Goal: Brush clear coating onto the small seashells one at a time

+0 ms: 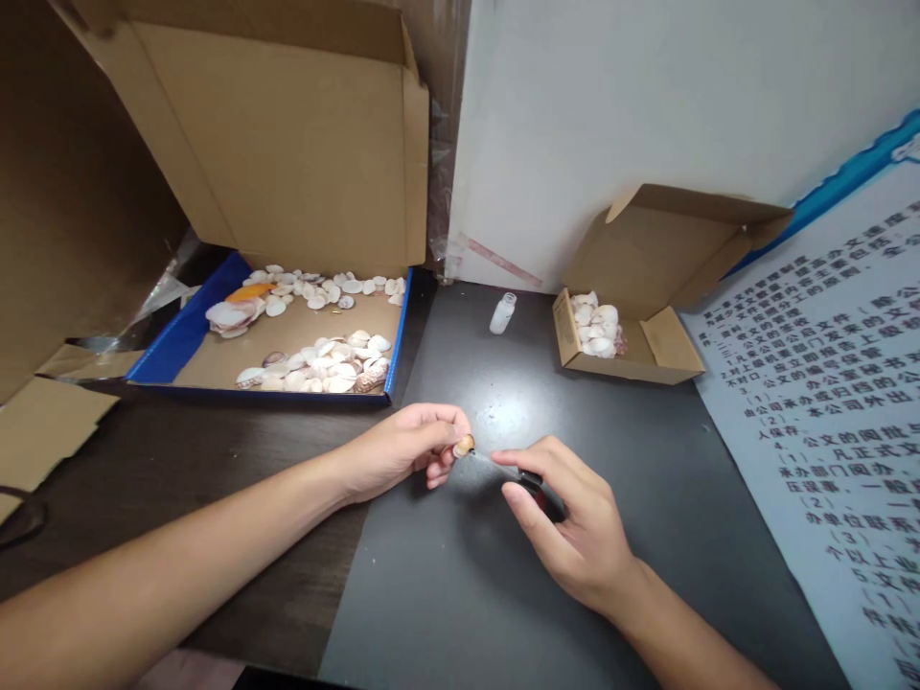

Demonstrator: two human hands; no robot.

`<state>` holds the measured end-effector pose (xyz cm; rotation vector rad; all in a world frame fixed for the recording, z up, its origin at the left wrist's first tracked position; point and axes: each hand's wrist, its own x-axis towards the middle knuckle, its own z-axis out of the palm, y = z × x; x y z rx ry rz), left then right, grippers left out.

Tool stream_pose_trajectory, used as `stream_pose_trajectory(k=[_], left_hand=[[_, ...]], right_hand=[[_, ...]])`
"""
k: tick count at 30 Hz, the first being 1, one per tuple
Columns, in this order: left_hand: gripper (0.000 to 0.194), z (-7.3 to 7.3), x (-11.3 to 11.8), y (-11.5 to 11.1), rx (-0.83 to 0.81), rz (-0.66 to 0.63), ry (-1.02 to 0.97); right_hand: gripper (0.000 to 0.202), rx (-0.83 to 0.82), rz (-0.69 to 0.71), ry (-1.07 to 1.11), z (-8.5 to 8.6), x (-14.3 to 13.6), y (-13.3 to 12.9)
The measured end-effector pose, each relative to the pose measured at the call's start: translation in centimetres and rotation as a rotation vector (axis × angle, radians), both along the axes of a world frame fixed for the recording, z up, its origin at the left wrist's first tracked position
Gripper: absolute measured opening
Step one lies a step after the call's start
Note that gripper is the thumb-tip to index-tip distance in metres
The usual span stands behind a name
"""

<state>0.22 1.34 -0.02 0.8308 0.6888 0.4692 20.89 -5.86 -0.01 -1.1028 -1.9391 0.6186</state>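
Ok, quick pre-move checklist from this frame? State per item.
1. Small shell gripped: ok, pinched in the left hand's fingertips.
2. Black-handled tool in hand: ok, in the right hand, thin shaft pointing at the shell.
3. Tool tip touching the shell: cannot tell, too small to resolve.
4. White bottle clear of both hands: ok, on the grey mat beyond them.
5. Bottle capped: cannot tell, neck too small to read.
6. Lids of the blue box and small cardboard box closed: not ok, both open with shells showing.
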Motion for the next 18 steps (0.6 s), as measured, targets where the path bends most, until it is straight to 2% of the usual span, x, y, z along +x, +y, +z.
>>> stream_pose_trajectory(k=[12,18], left_hand=[[0.021,-0.15,-0.04,-0.12,0.044,-0.030,0.025],[0.019,-0.07,0.01,-0.02,-0.007,0.015,-0.037]], right_hand=[[0.023,0.045,-0.030,0.010,0.07,-0.01,0.20],[0.016,0.040,-0.075,-0.034,0.37,-0.15,0.08]])
